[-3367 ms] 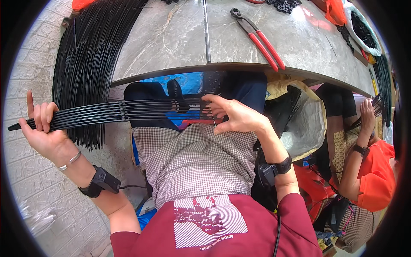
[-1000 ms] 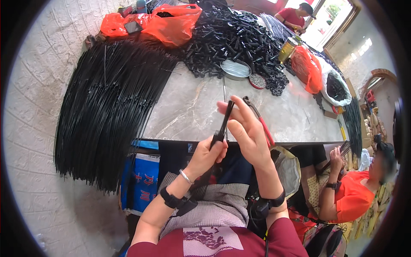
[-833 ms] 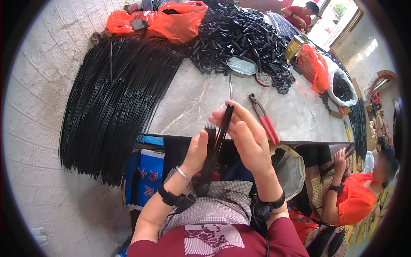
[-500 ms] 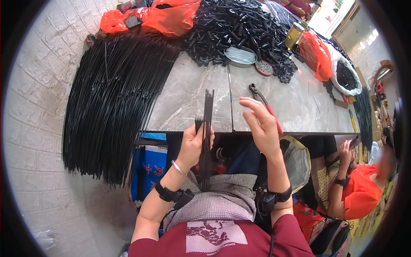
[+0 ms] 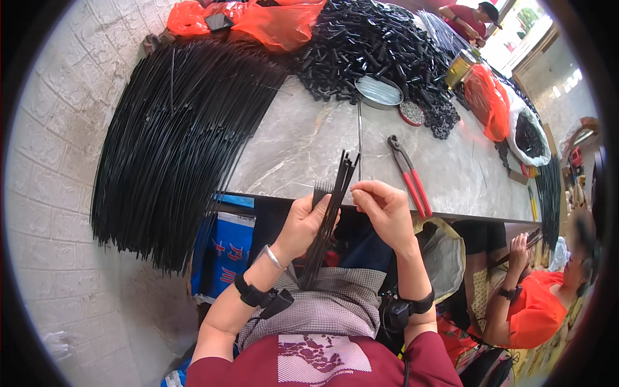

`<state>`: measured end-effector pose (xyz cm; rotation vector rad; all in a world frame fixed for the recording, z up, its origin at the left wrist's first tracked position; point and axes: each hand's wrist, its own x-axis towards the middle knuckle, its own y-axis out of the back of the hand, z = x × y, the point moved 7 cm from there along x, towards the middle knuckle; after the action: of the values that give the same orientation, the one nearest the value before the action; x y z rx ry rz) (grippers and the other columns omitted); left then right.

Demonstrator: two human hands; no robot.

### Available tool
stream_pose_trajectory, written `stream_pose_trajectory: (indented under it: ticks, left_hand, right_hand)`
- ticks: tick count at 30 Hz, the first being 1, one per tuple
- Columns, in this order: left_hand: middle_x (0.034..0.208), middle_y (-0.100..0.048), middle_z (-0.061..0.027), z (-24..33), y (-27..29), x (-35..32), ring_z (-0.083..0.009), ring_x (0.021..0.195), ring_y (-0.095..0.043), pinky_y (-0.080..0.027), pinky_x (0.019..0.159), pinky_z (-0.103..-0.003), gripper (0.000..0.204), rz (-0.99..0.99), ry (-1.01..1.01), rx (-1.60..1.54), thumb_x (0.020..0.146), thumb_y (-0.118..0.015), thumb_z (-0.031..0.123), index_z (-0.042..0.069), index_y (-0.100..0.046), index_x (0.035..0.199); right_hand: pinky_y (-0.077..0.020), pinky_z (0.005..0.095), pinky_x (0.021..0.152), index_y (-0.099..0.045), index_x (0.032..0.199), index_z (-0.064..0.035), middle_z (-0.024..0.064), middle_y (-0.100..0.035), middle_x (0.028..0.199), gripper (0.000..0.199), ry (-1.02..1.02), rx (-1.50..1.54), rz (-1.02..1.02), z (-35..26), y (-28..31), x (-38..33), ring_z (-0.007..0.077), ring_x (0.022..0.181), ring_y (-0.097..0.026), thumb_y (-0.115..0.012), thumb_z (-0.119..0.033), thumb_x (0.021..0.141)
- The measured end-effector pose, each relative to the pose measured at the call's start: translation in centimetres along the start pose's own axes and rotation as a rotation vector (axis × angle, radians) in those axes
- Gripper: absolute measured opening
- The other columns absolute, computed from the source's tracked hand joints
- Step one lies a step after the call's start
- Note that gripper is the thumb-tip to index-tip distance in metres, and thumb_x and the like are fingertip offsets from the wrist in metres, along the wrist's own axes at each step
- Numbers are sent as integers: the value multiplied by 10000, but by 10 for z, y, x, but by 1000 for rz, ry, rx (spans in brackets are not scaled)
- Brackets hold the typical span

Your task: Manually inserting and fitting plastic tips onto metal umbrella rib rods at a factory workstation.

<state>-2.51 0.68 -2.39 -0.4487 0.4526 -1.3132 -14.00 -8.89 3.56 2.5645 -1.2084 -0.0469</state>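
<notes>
Left hand [image 5: 300, 224] clamped around a bundle [image 5: 327, 222] of slim black rods, located over the lap at the table [image 5: 290, 138] edge; bundle tilted, upper ends leaning right. Right hand [image 5: 388, 209] just right of the bundle, thumb and forefinger tips together; cannot tell whether they pinch anything. Red-handled pliers [image 5: 412, 184] lie on the table beyond the right hand. Large rod pile [image 5: 174, 148] at left, overhanging the table edge.

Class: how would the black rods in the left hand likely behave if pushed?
The rods are probably fairly stiff, standing nearly straight above the left hand; each looks thin, so likely light. They fan out unevenly at the top, so may slide apart.
</notes>
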Motion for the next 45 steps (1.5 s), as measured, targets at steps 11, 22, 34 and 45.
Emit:
stream_pose_trajectory:
  ticks: [11, 22, 34, 45]
  left_hand:
    - [753, -628, -74, 7, 11, -2, -124, 630, -597, -503, 568, -249, 272, -61, 23, -27, 1016, -511, 247, 4, -609, 943]
    - [762, -638, -75, 13, 37, -11, -132, 658, -618, -516, 577, -251, 281, -9, 0, -100, 997, -542, 276, 11, -627, 963]
    - [767, -640, -86, 16, 20, -18, -129, 637, -595, -508, 573, -238, 292, -12, -7, -57, 990, -554, 305, 24, -632, 992]
    - [799, -653, -96, 15, 16, -20, -135, 670, -616, -515, 582, -235, 278, -34, -21, -67, 999, -540, 281, 20, -634, 1015]
  right_hand:
    - [-530, 272, 749, -671, 1053, 16, 95, -653, 1033, 179, 151, -20, -3, -17, -22, 9, 133, 901, -637, -657, -56, 889]
    - [-536, 260, 735, -633, 1007, 31, 61, -671, 850, 189, -312, 481, -117, 47, -68, -49, 119, 793, -644, -580, -148, 981]
    - [-531, 231, 719, -605, 1121, 44, 62, -639, 947, 213, 12, 364, 99, 1, -46, -7, 118, 838, -644, -628, -54, 933]
    - [-517, 228, 676, -615, 997, 56, 56, -650, 813, 111, 26, 344, 18, -15, -54, -3, 92, 762, -629, -567, -38, 961]
